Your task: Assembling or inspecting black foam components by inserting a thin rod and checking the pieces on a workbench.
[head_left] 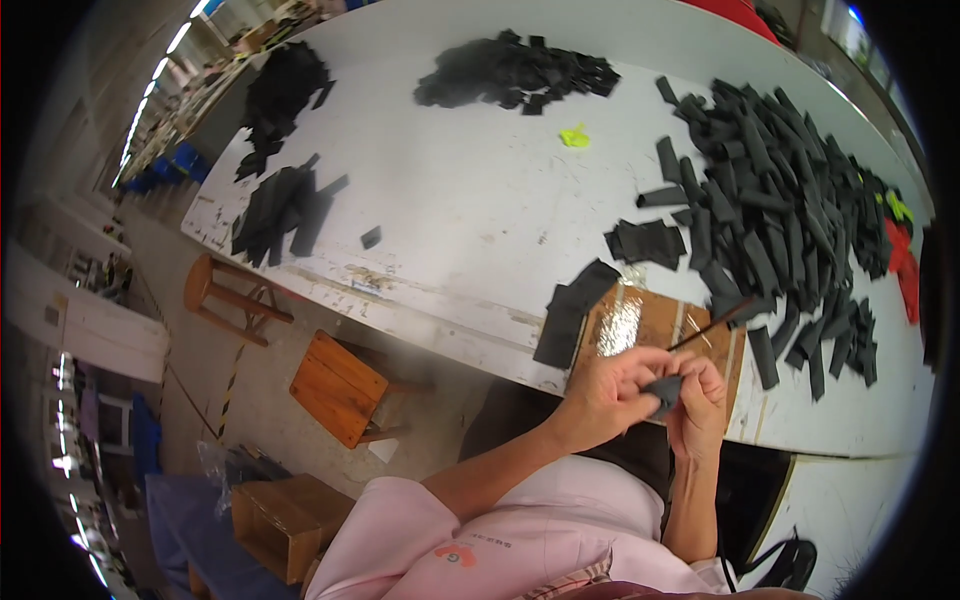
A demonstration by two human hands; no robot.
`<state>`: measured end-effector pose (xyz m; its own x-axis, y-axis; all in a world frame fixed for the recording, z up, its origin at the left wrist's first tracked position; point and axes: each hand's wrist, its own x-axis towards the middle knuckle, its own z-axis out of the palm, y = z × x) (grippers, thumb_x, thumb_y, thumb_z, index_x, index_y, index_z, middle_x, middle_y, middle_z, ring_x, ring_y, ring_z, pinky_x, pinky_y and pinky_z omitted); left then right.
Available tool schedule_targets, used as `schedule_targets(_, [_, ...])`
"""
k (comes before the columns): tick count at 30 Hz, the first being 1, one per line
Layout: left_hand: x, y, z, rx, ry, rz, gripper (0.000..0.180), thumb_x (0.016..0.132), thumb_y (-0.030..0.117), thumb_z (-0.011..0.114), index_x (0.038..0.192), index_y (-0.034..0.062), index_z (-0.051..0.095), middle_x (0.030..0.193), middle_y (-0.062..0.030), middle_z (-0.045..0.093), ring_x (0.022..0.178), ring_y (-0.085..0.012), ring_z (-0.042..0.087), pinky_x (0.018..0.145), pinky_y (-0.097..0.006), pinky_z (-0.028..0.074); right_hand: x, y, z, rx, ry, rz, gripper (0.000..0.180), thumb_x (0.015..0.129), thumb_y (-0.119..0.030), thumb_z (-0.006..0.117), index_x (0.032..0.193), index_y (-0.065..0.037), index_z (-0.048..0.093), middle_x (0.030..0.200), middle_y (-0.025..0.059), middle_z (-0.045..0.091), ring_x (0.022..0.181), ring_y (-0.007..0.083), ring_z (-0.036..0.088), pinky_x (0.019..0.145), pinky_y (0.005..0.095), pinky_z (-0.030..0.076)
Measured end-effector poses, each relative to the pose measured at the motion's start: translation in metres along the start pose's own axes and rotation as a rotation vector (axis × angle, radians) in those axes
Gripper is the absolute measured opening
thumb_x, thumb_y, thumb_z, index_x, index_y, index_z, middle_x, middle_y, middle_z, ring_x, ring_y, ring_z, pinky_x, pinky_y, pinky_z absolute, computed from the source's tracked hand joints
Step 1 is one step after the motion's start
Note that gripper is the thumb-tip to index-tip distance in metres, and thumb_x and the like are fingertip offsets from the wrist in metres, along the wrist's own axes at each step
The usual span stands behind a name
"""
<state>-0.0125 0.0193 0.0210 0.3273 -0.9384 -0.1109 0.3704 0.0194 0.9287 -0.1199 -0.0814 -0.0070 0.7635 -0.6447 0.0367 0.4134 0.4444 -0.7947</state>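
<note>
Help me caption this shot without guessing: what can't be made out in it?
All in the head view:
Dark piece: partly covered by the left hand and right hand, so its full shape is unclear.
Thin dark rod: near end hidden at the hands.
Pile of dark rolls: overlap hides how many.
Far dark heap: left side blurred.
Red thing: cut off by the picture's top edge.

- Dark piece (664,394) between left hand (605,397) and right hand (698,402): partly covered by fingers, its full shape hidden.
- Thin dark stick (711,325): near end hidden at the left hand's fingers.
- Brown board (657,318): lower part hidden behind both hands.
- Far dark heap (500,74): left side blurred.
- Red thing (735,12): cut off by the top edge.
</note>
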Motion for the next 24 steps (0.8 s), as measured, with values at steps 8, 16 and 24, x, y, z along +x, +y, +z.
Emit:
schedule_targets(8, [0.014, 0.005, 0.019, -0.078, 0.294, 0.161, 0.013, 0.079, -0.007, 0.045, 0.089, -0.0031, 0.052, 0.072, -0.0040, 0.056, 0.048, -0.0040, 0.046, 0.041, -0.015, 0.036, 0.008, -0.031, 0.026, -1.043, 0.032, -0.497, 0.004, 0.071, 0.002, 0.056, 0.071, 0.000, 0.053, 0.073, 0.0097, 0.051, 0.063, 0.0194, 0.050, 0.055, 0.0246, 0.040])
schedule_targets(16, [0.052, 0.042, 0.019, -0.826, -0.390, -0.001, 0.023, 0.086, 0.003, 0.043, 0.108, -0.0003, 0.041, 0.089, -0.0181, 0.056, 0.036, -0.0016, 0.038, 0.029, -0.014, 0.024, 0.029, -0.094, 0.030, -0.725, -0.107, -0.375, 0.017, 0.080, -0.013, 0.054, 0.070, -0.001, 0.048, 0.064, 0.0012, 0.042, 0.056, 0.0094, 0.038, 0.052, 0.0224, 0.033])
schedule_targets(24, [0.090, 0.024, 0.001, -1.300, -0.282, -0.354, 0.026, 0.088, 0.007, 0.037, 0.112, 0.0025, 0.046, 0.075, -0.0085, 0.056, 0.033, -0.0015, 0.025, 0.030, -0.016, 0.022, 0.065, -0.064, -0.024, -0.292, -0.068, 0.208, 0.023, 0.083, -0.025, 0.054, 0.069, -0.006, 0.053, 0.057, -0.0048, 0.041, 0.050, 0.0032, 0.036, 0.045, 0.0181, 0.030])
